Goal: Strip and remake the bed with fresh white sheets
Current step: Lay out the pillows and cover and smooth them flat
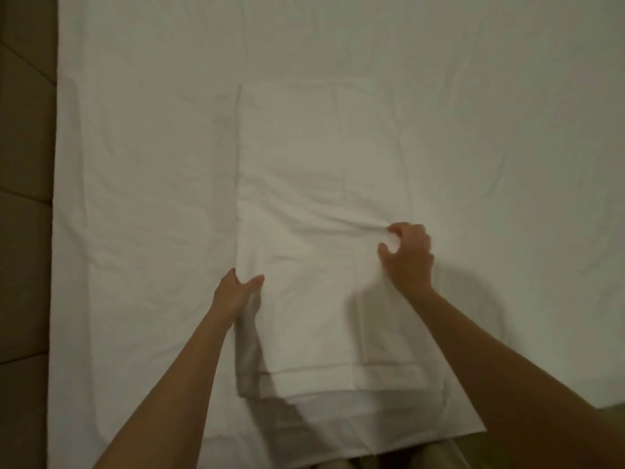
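A white sheet-covered bed [473,96] fills the frame, brown floor [23,198] at left. Left hand [236,292] and right hand [409,252] each pinch the folded sheet [314,164] at centre.

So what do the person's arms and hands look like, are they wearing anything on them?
Both forearms are bare, with no sleeves in view. The left hand and the right hand have no gloves, and no watch, bracelet or ring shows. The picture is dim and a bit blurry, so tiny things might be missed.
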`<state>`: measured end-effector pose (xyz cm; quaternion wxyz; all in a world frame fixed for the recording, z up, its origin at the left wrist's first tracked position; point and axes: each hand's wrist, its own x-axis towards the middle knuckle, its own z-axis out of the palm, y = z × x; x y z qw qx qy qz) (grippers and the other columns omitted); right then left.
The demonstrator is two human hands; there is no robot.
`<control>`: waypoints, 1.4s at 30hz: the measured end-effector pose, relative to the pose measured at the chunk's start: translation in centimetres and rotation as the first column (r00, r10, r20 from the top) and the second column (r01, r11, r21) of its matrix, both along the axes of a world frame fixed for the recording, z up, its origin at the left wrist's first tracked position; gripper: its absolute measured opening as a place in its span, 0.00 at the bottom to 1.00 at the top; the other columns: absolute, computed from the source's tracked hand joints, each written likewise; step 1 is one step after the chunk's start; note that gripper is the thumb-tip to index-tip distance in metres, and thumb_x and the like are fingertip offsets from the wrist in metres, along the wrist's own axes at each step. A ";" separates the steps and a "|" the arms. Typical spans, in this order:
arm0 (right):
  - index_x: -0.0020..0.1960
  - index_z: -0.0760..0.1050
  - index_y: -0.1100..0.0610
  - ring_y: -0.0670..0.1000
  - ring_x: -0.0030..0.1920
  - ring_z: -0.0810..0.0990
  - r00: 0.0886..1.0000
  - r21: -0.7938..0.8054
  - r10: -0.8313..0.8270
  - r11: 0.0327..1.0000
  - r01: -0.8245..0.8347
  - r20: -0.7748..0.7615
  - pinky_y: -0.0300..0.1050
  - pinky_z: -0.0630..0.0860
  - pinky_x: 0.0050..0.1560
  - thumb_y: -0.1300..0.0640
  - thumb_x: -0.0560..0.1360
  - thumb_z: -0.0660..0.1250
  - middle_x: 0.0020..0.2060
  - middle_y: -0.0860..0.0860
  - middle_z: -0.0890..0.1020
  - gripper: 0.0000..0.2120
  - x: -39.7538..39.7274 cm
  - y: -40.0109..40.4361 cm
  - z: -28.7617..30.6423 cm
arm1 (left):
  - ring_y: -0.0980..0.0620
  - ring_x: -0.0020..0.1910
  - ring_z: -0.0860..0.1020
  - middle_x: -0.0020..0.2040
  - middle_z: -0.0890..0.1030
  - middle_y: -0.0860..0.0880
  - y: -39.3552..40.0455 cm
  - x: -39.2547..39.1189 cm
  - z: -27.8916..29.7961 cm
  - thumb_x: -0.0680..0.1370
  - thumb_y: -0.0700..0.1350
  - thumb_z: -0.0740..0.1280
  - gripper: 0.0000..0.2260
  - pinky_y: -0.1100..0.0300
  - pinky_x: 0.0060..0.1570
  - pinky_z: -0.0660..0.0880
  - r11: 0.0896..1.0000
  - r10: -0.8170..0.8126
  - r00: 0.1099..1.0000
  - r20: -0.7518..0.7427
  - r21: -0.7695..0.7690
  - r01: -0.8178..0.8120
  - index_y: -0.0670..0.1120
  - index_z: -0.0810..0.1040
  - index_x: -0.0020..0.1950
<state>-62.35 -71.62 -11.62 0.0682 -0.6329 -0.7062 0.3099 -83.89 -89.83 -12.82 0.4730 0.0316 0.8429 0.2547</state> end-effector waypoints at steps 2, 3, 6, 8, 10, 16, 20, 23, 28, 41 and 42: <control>0.66 0.70 0.57 0.59 0.65 0.69 0.976 -0.084 -0.211 0.973 0.216 0.060 0.57 0.69 0.60 0.52 0.71 0.74 0.63 0.58 0.70 0.27 2.1 1.7 -0.1 | 0.41 0.56 0.79 0.59 0.80 0.41 -1.1 0.2 0.1 0.71 0.53 0.74 0.27 0.48 0.59 0.75 0.999 -0.032 0.997 0.071 -0.025 0.034 0.39 0.75 0.64; 0.68 0.68 0.58 0.60 0.66 0.69 0.949 -0.216 -0.304 0.925 0.314 0.076 0.57 0.69 0.63 0.48 0.69 0.75 0.65 0.58 0.69 0.33 3.2 2.3 -0.4 | 0.42 0.55 0.79 0.59 0.80 0.42 -1.4 0.4 0.3 0.73 0.50 0.73 0.24 0.49 0.58 0.75 1.000 -0.028 0.995 0.100 -0.010 0.029 0.39 0.75 0.64; 0.68 0.69 0.62 0.59 0.61 0.76 0.946 -0.571 -0.319 0.766 0.296 0.063 0.55 0.74 0.61 0.41 0.66 0.75 0.63 0.58 0.75 0.39 5.3 2.3 -1.2 | 0.46 0.55 0.79 0.57 0.81 0.45 -2.2 0.7 0.8 0.76 0.47 0.70 0.19 0.50 0.58 0.75 0.994 0.018 0.984 0.180 0.101 -0.037 0.42 0.75 0.65; 0.65 0.73 0.62 0.58 0.57 0.78 0.963 -0.561 -0.269 0.798 0.219 -0.006 0.53 0.76 0.58 0.44 0.68 0.75 0.58 0.57 0.79 0.33 6.1 1.4 -1.6 | 0.49 0.53 0.80 0.55 0.82 0.46 -2.9 1.0 1.0 0.77 0.46 0.69 0.16 0.51 0.57 0.75 0.982 0.059 0.970 0.236 0.160 -0.099 0.43 0.75 0.63; 0.62 0.76 0.60 0.57 0.55 0.79 0.966 -0.490 -0.244 0.855 0.171 -0.087 0.55 0.77 0.58 0.45 0.68 0.76 0.55 0.56 0.81 0.29 6.6 0.7 -2.1 | 0.47 0.54 0.80 0.56 0.82 0.44 -3.4 1.4 0.4 0.77 0.47 0.69 0.17 0.50 0.58 0.75 0.986 0.086 0.970 0.227 0.122 -0.116 0.42 0.76 0.63; 0.60 0.77 0.58 0.51 0.46 0.81 0.975 -0.685 -0.213 0.719 0.117 -0.057 0.45 0.80 0.40 0.47 0.66 0.78 0.51 0.53 0.82 0.27 8.0 1.4 -2.1 | 0.44 0.55 0.79 0.57 0.80 0.45 -4.0 0.8 -0.6 0.72 0.53 0.75 0.24 0.49 0.55 0.76 0.988 0.002 0.955 0.298 -0.146 0.044 0.43 0.75 0.63; 0.61 0.75 0.59 0.47 0.45 0.80 0.990 -0.865 -0.139 0.492 0.098 0.033 0.39 0.76 0.33 0.52 0.65 0.79 0.48 0.50 0.82 0.29 11.1 -1.1 -1.5 | 0.48 0.48 0.80 0.51 0.81 0.47 -5.0 1.3 0.4 0.72 0.45 0.75 0.24 0.56 0.41 0.78 0.961 -0.059 0.898 0.435 -0.218 0.169 0.42 0.73 0.65; 0.63 0.72 0.56 0.48 0.47 0.78 0.994 -0.892 -0.103 0.446 0.074 0.031 0.41 0.76 0.37 0.53 0.64 0.79 0.49 0.48 0.80 0.30 11.7 -1.3 -1.8 | 0.48 0.50 0.79 0.52 0.80 0.48 -5.1 1.2 0.1 0.66 0.47 0.80 0.31 0.56 0.42 0.78 0.955 -0.100 0.888 0.449 -0.209 0.213 0.44 0.72 0.66; 0.62 0.70 0.51 0.53 0.56 0.77 1.000 -0.916 0.023 0.401 0.005 0.015 0.55 0.78 0.57 0.49 0.54 0.84 0.54 0.49 0.79 0.40 11.9 -0.3 -2.6 | 0.47 0.53 0.79 0.55 0.81 0.48 -5.9 1.4 0.0 0.47 0.55 0.80 0.44 0.53 0.47 0.79 0.954 -0.148 0.884 0.444 -0.171 0.246 0.46 0.75 0.61; 0.54 0.79 0.60 0.50 0.41 0.84 0.994 -0.888 -0.027 0.451 -0.086 -0.110 0.42 0.80 0.38 0.44 0.56 0.81 0.44 0.52 0.85 0.33 10.8 1.7 -0.8 | 0.44 0.50 0.80 0.52 0.82 0.43 -6.4 2.6 0.5 0.64 0.41 0.80 0.25 0.50 0.49 0.79 0.955 -0.152 0.942 0.300 -0.200 0.218 0.40 0.78 0.59; 0.53 0.80 0.61 0.50 0.40 0.83 0.973 -0.855 -0.168 0.516 -0.052 -0.160 0.43 0.80 0.39 0.37 0.48 0.82 0.43 0.53 0.85 0.41 9.4 2.7 -1.3 | 0.45 0.49 0.80 0.52 0.83 0.44 -5.1 1.9 0.7 0.63 0.44 0.80 0.25 0.52 0.47 0.78 0.968 -0.133 0.955 0.264 -0.172 0.182 0.41 0.79 0.57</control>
